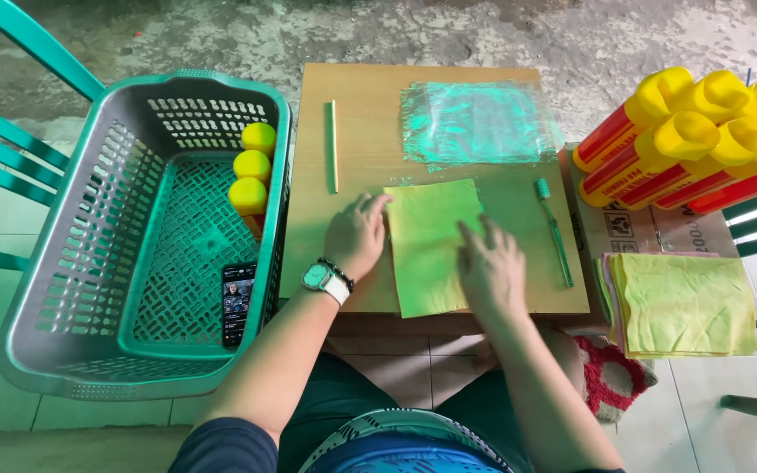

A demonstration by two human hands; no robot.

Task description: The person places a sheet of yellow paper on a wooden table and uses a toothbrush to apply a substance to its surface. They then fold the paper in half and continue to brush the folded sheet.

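A yellow-green cloth (429, 245) is laid flat on the small wooden table (357, 131), near its front edge. The left hand (357, 235) is pressed on the cloth's left edge, fingers spread and flat, nothing pinched. The right hand (490, 267) is laid palm-down on the cloth's right half, fingers spread likewise; no grip is closed on anything.

Progress, as judged: the cloth appears smoothed out only. A green toothbrush (554, 229) lies just beside the cloth on its right, untouched. A clear plastic bag (473, 121) lies flat at the back of the table, apart from the cloth. A pale green stick (332, 144) lies to the left rear, also untouched. Three yellow-capped bottles (251, 171) are seen already standing in the green plastic basket (63, 289), with a phone (237, 302) lying in it too. A bundle of red bottles with yellow caps (694, 140) is stacked at right, and a pile of folded cloths (683, 302) waits below it, so most of the work seems left.

Room: the cloth's front edge slightly overhangs the table edge. Open tabletop is noted between the cloth and the bag. The toothbrush sits close to the right table edge; the basket rim abuts the left side.
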